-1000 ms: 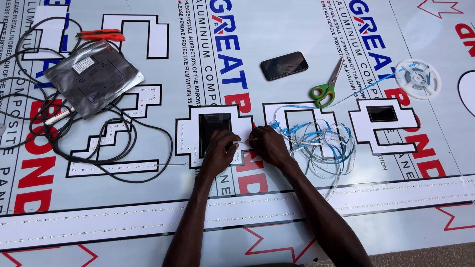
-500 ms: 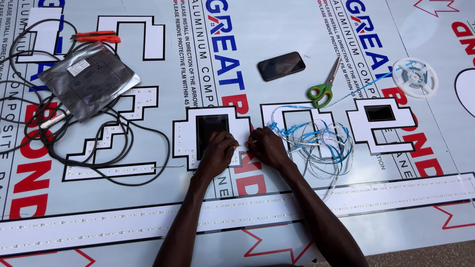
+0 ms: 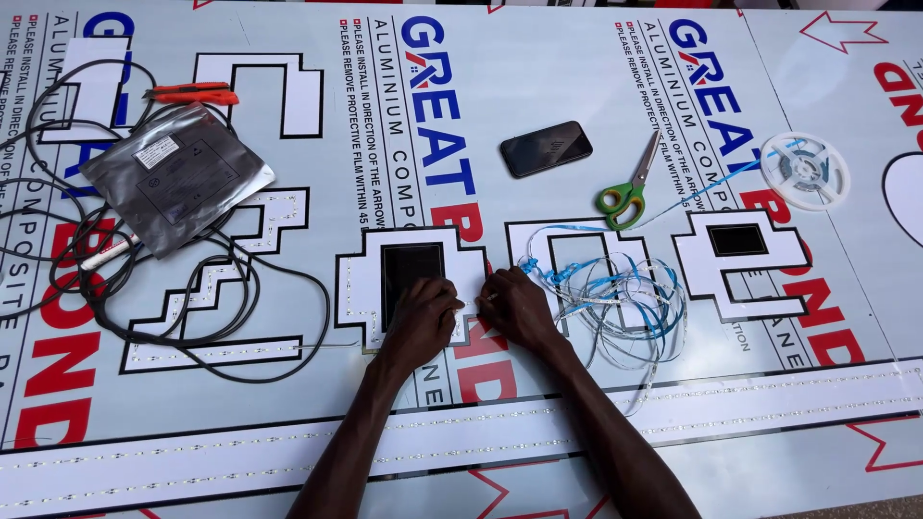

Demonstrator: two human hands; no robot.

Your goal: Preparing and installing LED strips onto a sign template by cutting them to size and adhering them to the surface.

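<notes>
Apparently under both hands [image 3: 471, 312]: white cutout letter [image 3: 361, 279].

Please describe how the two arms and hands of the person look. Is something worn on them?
Both forearms are bare from the bottom edge of the picture up to the hands: no sleeves are visible. The left hand and the right hand wear no gloves. No watch, bracelet or ring can be seen on the wrists or on the visible fingers. The arms are slim and long.

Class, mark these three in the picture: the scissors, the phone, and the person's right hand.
scissors [image 3: 627, 188], head view, on the pivot above the green handles.
phone [image 3: 545, 148], head view, middle of the dark screen.
right hand [image 3: 516, 306], head view, back of the hand.
</notes>
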